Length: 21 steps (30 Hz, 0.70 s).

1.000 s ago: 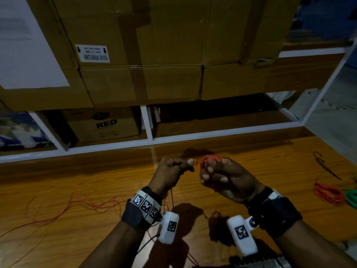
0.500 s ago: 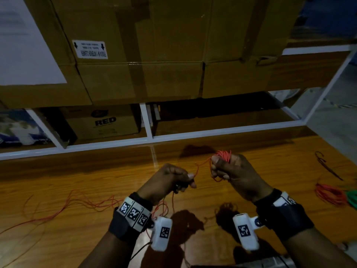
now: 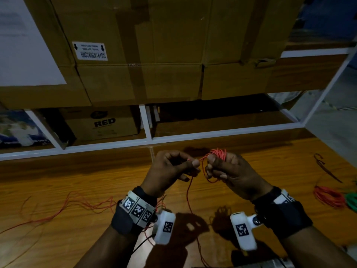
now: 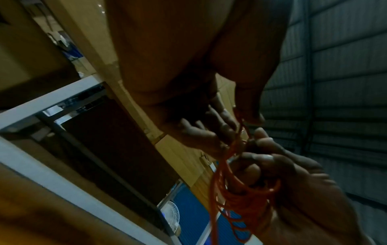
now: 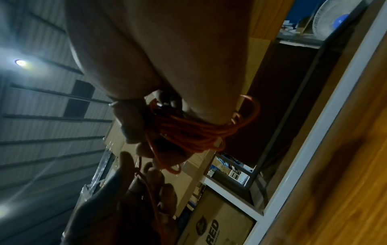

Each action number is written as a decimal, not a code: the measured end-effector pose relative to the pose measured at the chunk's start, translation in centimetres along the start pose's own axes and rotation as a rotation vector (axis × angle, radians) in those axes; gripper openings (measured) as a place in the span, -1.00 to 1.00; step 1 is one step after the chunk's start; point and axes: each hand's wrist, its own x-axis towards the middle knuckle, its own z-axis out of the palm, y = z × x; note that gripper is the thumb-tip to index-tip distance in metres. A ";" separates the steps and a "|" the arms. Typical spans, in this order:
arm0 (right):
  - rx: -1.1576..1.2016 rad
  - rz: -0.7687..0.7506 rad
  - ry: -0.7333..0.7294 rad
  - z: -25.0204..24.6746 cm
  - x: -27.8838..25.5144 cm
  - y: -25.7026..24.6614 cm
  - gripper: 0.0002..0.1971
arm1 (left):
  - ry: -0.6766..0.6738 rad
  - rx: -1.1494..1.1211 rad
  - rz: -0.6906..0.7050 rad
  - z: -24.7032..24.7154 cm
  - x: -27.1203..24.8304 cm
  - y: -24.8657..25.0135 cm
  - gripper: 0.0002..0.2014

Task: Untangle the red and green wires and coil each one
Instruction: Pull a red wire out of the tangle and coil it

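Note:
My right hand point(image 3: 216, 167) grips a small coil of red wire point(image 3: 219, 153), its loops wound round the fingers point(image 5: 201, 131). Close beside it, my left hand point(image 3: 185, 165) pinches the same red wire point(image 4: 240, 126) between thumb and fingertips. From there the free strand point(image 3: 188, 192) hangs to the wooden table point(image 3: 77, 176) and runs off as loose red wire point(image 3: 77, 202) at the left. In the left wrist view the coil point(image 4: 243, 197) sits against the right palm. A coiled red wire point(image 3: 328, 196) and a coiled green wire point(image 3: 352, 200) lie at the table's right edge.
A white shelf frame point(image 3: 146, 122) holding cardboard boxes point(image 3: 135, 55) rises behind the table. A thin dark hook-shaped piece point(image 3: 324, 167) lies at the far right. A grey ridged object point(image 3: 270, 265) shows at the near edge.
Both hands have drawn close together again after spreading apart. The right hand has turned, and the left hand has brought the strand up against the coil.

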 end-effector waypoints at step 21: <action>-0.180 -0.050 -0.046 -0.5 -0.2 0.6 -0.50 | 0.135 0.100 0.037 -0.1 -1.8 -1.5 -0.89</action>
